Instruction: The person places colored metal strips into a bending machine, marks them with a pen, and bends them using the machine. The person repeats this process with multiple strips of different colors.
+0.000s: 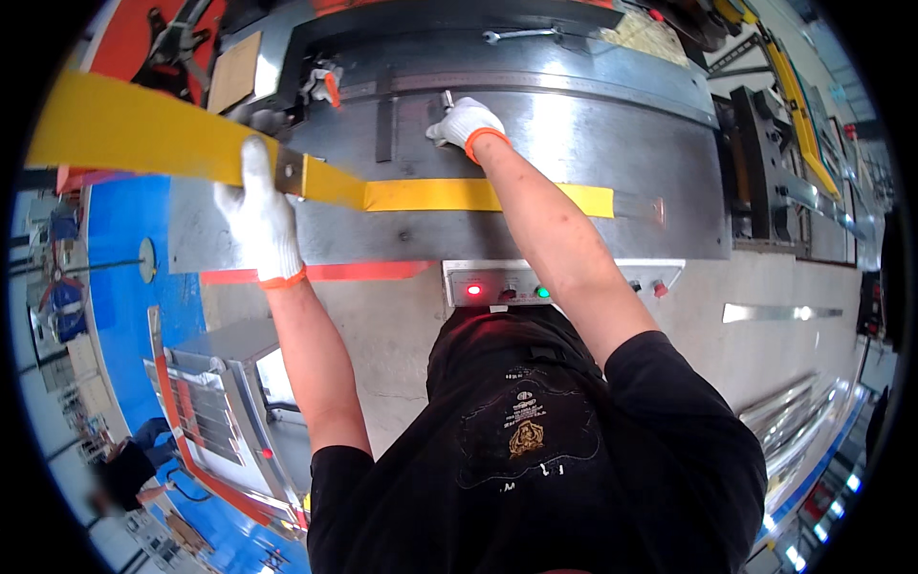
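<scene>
Both my hands wear white gloves with orange cuffs and reach up to a big steel machine front (622, 163). My left hand (256, 215) lies over a yellow band (430, 195) that runs across the machine, and it pinches a small flat metal piece (289, 170) against that band. My right hand (467, 122) is higher and to the right, with its fingers closed around a short metal handle (447, 99) that sticks out of the machine's upper rail.
A control box (507, 287) with a red and a green light hangs below the machine, just in front of my chest. A wrench (516, 34) lies on top of the machine. A grey cabinet (229, 411) stands at lower left, another person (124, 474) beyond it. Metal strips (779, 312) lie on the floor at right.
</scene>
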Motion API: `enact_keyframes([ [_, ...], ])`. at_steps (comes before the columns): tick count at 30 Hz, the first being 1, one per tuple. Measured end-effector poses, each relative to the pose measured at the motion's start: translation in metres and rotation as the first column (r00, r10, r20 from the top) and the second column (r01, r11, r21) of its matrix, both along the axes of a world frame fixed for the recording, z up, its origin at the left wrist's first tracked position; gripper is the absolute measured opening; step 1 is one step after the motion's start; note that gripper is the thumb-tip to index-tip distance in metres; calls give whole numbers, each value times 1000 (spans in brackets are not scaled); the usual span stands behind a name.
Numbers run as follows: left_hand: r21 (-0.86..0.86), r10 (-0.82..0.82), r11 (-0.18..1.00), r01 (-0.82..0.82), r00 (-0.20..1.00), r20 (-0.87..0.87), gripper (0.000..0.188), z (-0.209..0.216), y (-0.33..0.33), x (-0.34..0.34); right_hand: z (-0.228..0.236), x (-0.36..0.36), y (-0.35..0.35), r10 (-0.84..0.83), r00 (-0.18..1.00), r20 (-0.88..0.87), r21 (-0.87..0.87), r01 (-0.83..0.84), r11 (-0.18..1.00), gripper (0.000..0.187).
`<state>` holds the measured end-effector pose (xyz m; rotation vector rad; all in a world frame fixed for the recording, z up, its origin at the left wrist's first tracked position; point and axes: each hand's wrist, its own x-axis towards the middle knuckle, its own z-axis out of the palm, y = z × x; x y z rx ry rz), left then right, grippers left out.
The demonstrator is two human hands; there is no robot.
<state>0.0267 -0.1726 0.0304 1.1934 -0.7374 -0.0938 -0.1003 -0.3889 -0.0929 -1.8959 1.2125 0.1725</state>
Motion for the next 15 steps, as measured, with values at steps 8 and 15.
enact_keyframes([
  [8, 75, 306, 950, -303, 951, -41, 41, 7, -1, -12, -19, -198, 31, -199, 920, 337, -81, 239, 968, 54],
  [15, -357, 579, 800, -481, 464, 671, 56, 13, -15, -59, -25, -369, 56, -844, 294, 449, 309, 835, 455, 24],
])
